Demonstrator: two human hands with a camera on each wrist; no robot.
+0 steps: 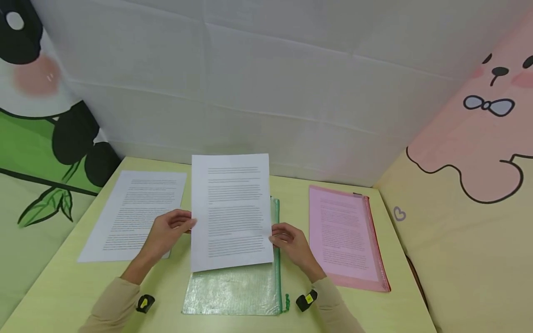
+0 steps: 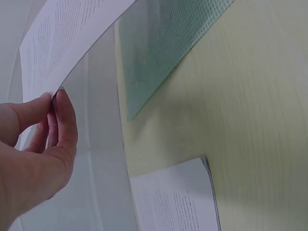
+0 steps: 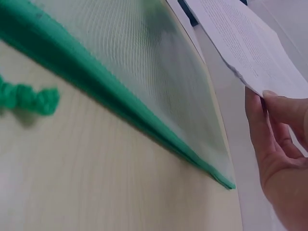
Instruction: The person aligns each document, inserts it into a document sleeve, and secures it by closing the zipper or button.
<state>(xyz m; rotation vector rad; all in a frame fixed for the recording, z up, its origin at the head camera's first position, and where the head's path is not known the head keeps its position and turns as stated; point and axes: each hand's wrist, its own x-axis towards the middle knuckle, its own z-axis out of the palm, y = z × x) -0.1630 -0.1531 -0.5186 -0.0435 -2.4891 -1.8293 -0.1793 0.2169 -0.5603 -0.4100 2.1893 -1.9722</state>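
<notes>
A printed sheet of paper (image 1: 237, 212) is held up above a green mesh zipper pouch (image 1: 233, 291) lying on the table. My left hand (image 1: 168, 231) pinches its left edge between thumb and fingers, which the left wrist view shows close up at the paper (image 2: 62, 57). On the opposite edge my right hand (image 1: 293, 245) pinches it likewise; in the right wrist view the paper (image 3: 255, 48) bends slightly above the thumb. The raised paper hides the upper part of the pouch. Along the pouch's right side runs a green zipper (image 3: 120, 103) with a knotted green pull (image 3: 31, 98).
To the left lies a stack of printed paper (image 1: 141, 217). On the right a pink zipper pouch (image 1: 345, 236) with a red edge has a printed sheet inside. The pale table (image 1: 162, 296) meets a white cloth wall (image 1: 266, 83) behind; printed cloths hang at both sides.
</notes>
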